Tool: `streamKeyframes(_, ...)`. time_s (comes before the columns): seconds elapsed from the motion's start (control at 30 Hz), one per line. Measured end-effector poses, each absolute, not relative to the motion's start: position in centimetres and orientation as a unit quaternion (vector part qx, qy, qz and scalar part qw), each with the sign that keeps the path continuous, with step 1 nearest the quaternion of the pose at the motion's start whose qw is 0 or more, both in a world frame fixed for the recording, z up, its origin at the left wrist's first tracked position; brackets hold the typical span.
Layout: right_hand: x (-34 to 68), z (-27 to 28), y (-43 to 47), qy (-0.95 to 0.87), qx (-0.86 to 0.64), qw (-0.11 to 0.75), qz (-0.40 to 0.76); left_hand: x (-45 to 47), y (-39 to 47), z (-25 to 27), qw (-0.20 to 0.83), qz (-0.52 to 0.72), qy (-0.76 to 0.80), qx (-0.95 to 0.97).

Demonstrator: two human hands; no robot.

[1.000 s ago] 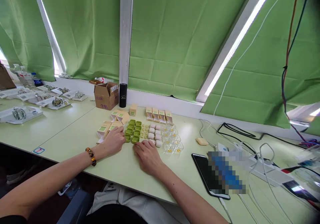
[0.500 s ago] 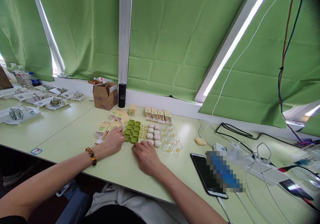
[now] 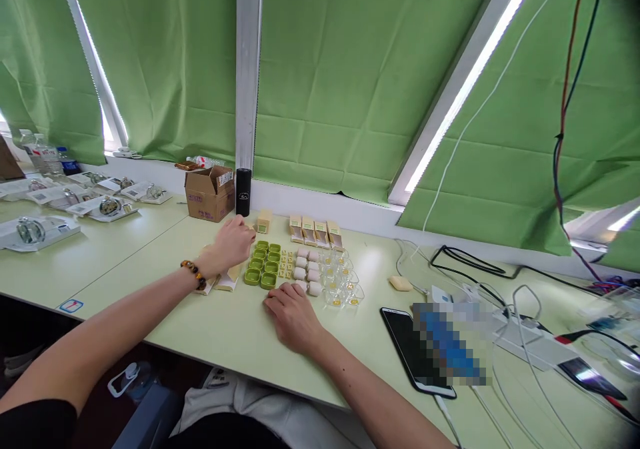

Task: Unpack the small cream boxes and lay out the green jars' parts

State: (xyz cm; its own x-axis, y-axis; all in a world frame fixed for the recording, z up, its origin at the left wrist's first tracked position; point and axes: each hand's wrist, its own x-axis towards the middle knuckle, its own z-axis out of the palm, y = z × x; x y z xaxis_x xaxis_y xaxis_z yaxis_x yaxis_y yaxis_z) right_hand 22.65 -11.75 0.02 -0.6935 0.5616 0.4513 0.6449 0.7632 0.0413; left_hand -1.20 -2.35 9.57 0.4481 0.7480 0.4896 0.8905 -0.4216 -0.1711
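My left hand (image 3: 231,243), with a beaded bracelet at its wrist, is over the small beige cartons (image 3: 229,279) left of the green trays. Its fingers bend downward and their tips are hidden, so a grip cannot be made out. My right hand (image 3: 293,317) lies palm down on the table, fingers stretched out, just in front of the trays. Two columns of small green square trays (image 3: 269,281) stand between the hands. Beside them are tiny yellow pieces (image 3: 285,266), white-pink rounded pieces (image 3: 314,275) and clear cups (image 3: 336,285) with yellow bits inside.
Open beige cartons (image 3: 315,233) line the back, with one more carton (image 3: 264,221) nearby. Behind stand a cardboard box (image 3: 210,195) and a black cylinder (image 3: 243,192). On the right are a phone (image 3: 413,349), cables and a power strip (image 3: 525,342). Packaged items (image 3: 107,207) lie left.
My left hand has moved from beside the green trays up and back over the cartons, now covering several of them. My right hand has stayed in place.
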Motion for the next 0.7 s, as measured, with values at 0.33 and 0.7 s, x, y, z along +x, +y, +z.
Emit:
streamKeyframes(0.33, 22.7, -0.2, -11.7, -0.916, -0.304, 0.229, -0.125, 2.1, 8.8, 9.0, 0.082, -0.093, -0.612, -0.782)
streamKeyframes(0.7, 22.9, 0.6, -12.1, -0.920, -0.303, 0.227, -0.103, 4.4, 11.0, 8.1, 0.011, -0.124, -0.637, -0.761)
